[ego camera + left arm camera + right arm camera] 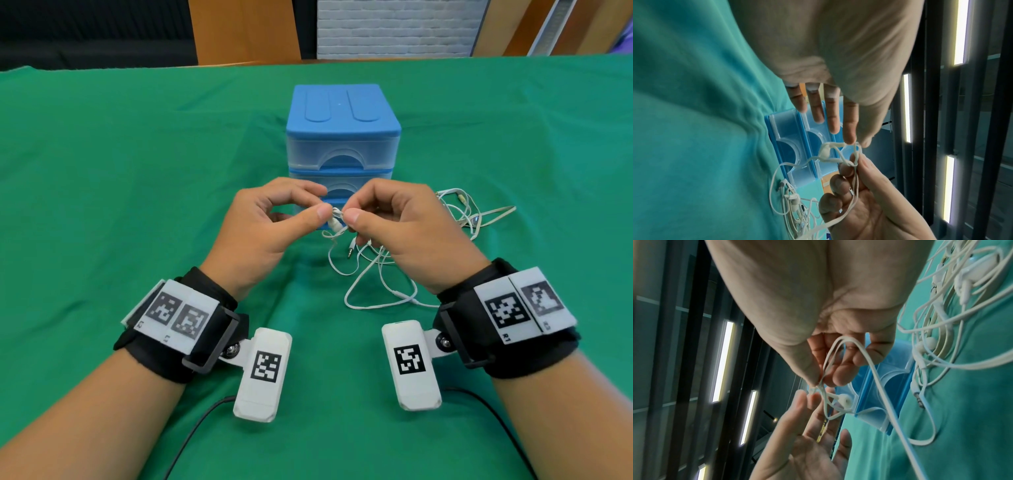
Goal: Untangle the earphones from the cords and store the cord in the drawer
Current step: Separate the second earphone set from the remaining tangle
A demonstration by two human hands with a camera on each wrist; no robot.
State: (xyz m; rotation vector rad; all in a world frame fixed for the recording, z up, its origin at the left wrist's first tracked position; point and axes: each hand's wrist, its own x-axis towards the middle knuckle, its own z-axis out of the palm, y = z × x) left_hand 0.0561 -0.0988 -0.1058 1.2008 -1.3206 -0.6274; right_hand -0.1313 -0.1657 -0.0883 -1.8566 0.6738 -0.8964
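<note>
A white earbud [335, 224] on its thin white cord [373, 274] is held raised above the green cloth [137, 171], pinched between thumb and forefinger of both the left hand [270, 226] and the right hand [400, 226], directly in front of the blue drawer unit [342, 133]. The cord's remaining loops are trailed down onto the cloth toward a tangle [469, 212] at the right, where separate strands cannot be told apart. The unit's lowest drawer is largely hidden behind the hands.

White brick wall [394, 27] — wooden chair [243, 31].
</note>
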